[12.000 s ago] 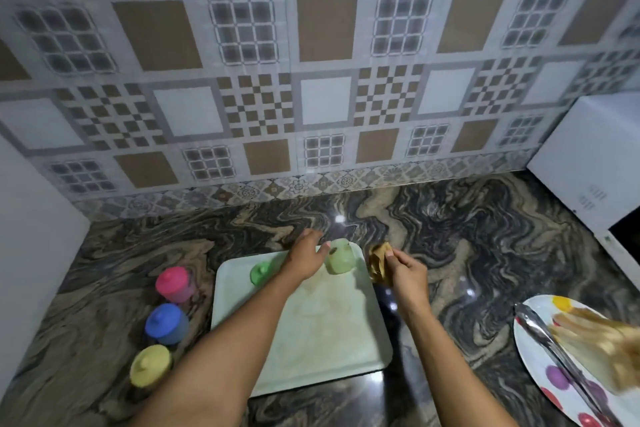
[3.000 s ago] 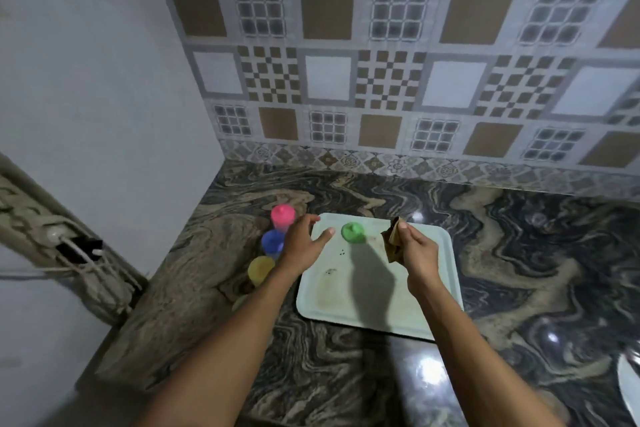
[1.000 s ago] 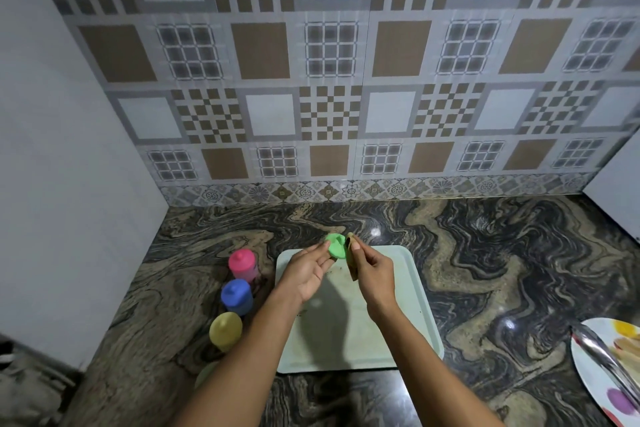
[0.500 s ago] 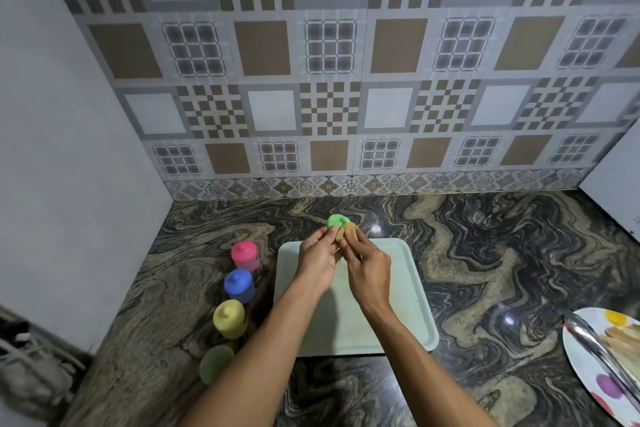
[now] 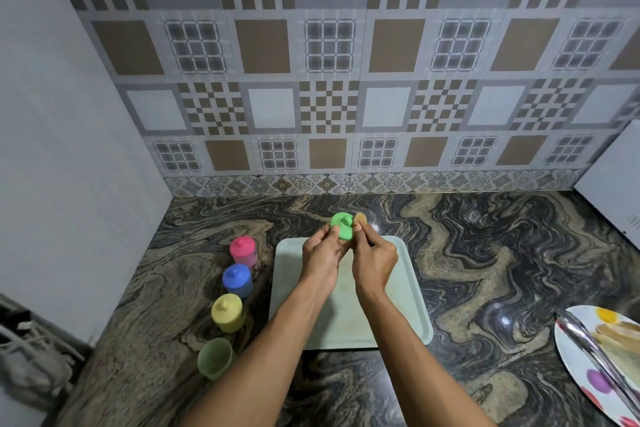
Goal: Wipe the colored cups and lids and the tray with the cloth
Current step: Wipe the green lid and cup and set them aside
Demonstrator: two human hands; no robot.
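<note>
Green lid (image 5: 342,226) is pinched in the left hand (image 5: 322,258) above the tray (image 5: 414,302), the right hand (image 5: 374,262) pressing the cloth (image 5: 359,218) against it; the lidless green cup (image 5: 215,357) and tray seemingly remain.

Dim, bluish room light; small glare spots glint on the glossy bench (image 5: 485,253), wall tiles (image 5: 329,45) look soft, edges bow outward.

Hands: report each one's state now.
Left hand: closed on the green lid.
Right hand: closed on the cloth, against the lid.
</note>
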